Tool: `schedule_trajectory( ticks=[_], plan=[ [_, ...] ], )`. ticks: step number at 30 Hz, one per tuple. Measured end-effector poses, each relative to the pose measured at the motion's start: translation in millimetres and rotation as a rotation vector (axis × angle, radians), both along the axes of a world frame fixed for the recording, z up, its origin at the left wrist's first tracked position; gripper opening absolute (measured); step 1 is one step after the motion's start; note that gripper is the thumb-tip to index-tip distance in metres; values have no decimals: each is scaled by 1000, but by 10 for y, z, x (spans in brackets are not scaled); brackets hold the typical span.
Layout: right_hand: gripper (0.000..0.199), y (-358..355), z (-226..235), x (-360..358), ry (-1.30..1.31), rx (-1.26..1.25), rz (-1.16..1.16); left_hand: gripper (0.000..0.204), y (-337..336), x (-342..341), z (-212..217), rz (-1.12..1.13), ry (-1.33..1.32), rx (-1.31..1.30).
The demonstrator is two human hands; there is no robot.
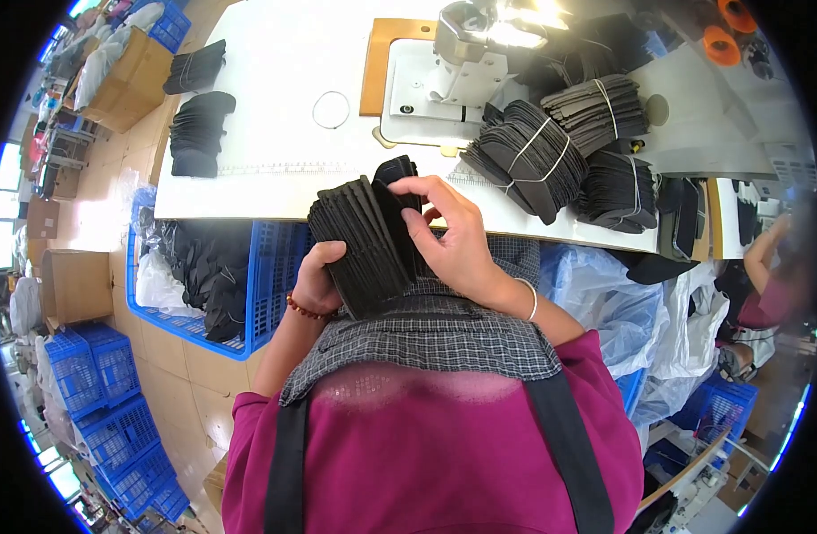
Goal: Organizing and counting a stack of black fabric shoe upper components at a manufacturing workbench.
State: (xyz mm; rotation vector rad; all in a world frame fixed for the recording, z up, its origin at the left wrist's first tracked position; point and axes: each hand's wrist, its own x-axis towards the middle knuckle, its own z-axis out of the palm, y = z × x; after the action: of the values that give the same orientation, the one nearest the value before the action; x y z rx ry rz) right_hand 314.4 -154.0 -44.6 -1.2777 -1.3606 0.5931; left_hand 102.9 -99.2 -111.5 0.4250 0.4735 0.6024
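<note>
A thick stack of black cut fabric pieces (359, 245) is held upright in front of my chest, just below the white table's edge (248, 200). My left hand (317, 278) grips the stack from underneath, a bead bracelet on that wrist. My right hand (448, 233) rests on the stack's right side, fingers pinching the top of the rightmost pieces and fanning them apart. A thin bangle circles the right wrist.
Bundles of black pieces tied with bands (537, 156) lie on the table beside a white sewing machine (444, 80). More black stacks (199, 129) and a rubber band (331, 109) lie at left. A blue crate (261, 285) with black pieces stands below. Another person (773, 267) sits at right.
</note>
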Motion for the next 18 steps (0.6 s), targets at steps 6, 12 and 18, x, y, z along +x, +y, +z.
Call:
schedule_trajectory(
  ticks=[6, 12, 18],
  plan=[
    [21, -19, -89, 83, -199, 7, 60, 66, 0, 1, -27, -2, -9, -25],
    [26, -38, -28, 50, -206, -15, 31, 65, 4, 31, 13, -10, -38, 32],
    [21, -35, -37, 54, -202, -32, 41, 63, -2, 28, -29, 2, -38, 2]
  ],
)
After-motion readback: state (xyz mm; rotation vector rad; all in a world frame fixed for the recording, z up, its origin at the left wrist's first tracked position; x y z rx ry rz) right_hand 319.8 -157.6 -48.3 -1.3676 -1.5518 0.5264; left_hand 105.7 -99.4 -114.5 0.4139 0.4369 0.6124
